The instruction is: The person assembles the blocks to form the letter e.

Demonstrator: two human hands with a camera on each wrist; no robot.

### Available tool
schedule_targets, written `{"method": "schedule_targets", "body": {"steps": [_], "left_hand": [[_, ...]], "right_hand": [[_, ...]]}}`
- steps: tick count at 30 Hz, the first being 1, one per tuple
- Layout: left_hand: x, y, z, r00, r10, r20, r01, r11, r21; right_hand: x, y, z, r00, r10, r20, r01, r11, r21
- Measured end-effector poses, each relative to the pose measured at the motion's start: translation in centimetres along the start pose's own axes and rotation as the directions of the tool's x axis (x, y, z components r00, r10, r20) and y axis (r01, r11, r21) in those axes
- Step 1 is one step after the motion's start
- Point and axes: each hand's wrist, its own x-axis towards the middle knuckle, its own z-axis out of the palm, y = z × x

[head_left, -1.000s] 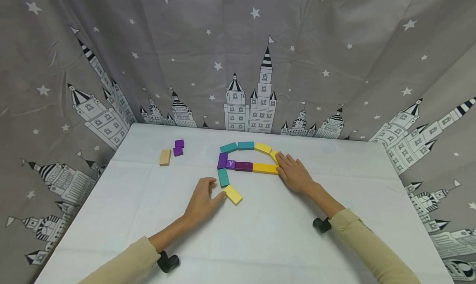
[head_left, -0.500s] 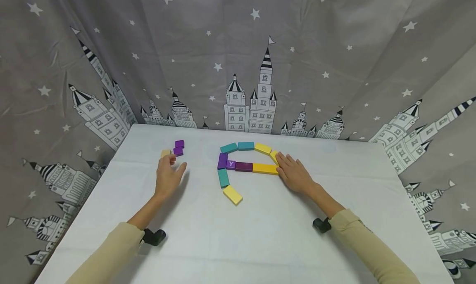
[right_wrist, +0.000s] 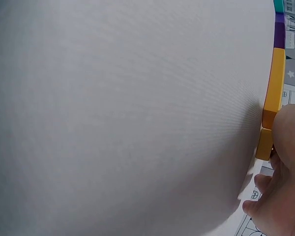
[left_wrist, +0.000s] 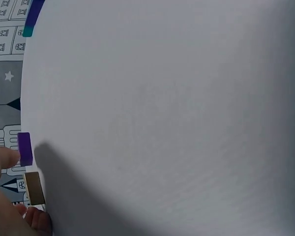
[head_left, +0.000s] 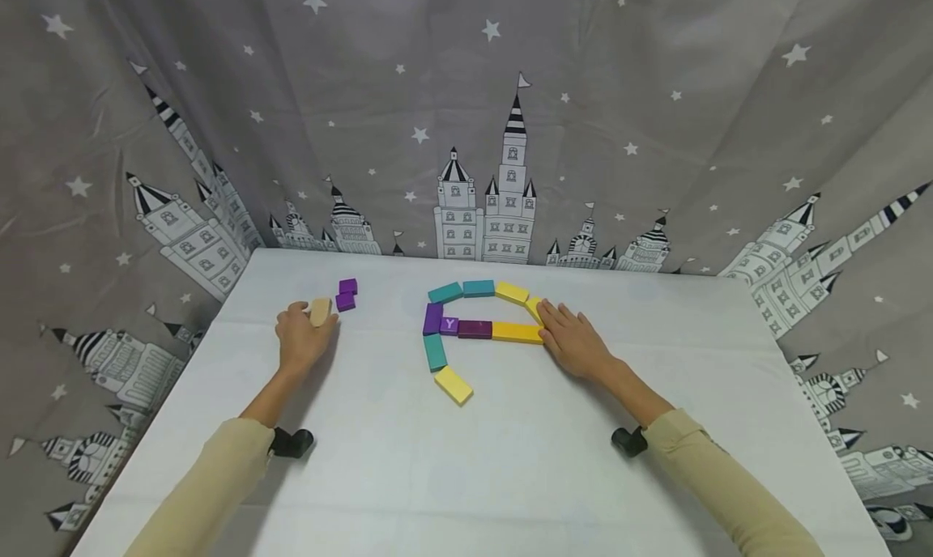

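In the head view my left hand (head_left: 302,338) is at the table's left, its thumb and fingers spread to either side of a tan block (head_left: 321,312). The left wrist view shows a gap between the thumb (left_wrist: 5,158) and the tan block (left_wrist: 34,188), with curled fingertips close below it. Two small purple blocks (head_left: 346,301) lie just beyond. My right hand (head_left: 576,342) rests with extended fingers at the right end of a block outline, over a yellow block (head_left: 535,308) and the end of a long orange-yellow block (head_left: 517,333).
The outline also has teal blocks (head_left: 479,288), a purple block (head_left: 433,318), a small "Y" cube (head_left: 449,326) and a dark purple block (head_left: 475,329). A pale yellow block (head_left: 453,385) ends its lower tail. Behind the white table (head_left: 510,476) hangs a grey castle-print curtain (head_left: 364,71).
My left hand has moved from beside the pale yellow block, leftward and away from me, to the tan block. My right hand has stayed at the outline's right end.
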Motion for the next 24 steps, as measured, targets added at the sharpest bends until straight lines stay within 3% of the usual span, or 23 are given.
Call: {"method": "schedule_targets", "body": {"steps": [10, 18, 24], "left_hand": [[0.9, -0.8, -0.4, 0.999, 0.028, 0.029, -0.029, 0.999, 0.039], [0.7, -0.8, -1.1, 0.997, -0.036, 0.072, 0.027, 0.994, 0.11], [0.7, -1.0, -1.7, 0.997, -0.037, 0.063, 0.032, 0.996, 0.084]], "right_hand": [[-0.2, -0.3, 0.2, 1.0, 0.007, -0.005, -0.007, 1.0, 0.005], [0.0, -0.1, 0.8, 1.0, -0.006, -0.015, 0.006, 1.0, 0.0], [0.0, -0.1, 0.8, 1.0, -0.005, -0.025, 0.005, 1.0, 0.001]]}}
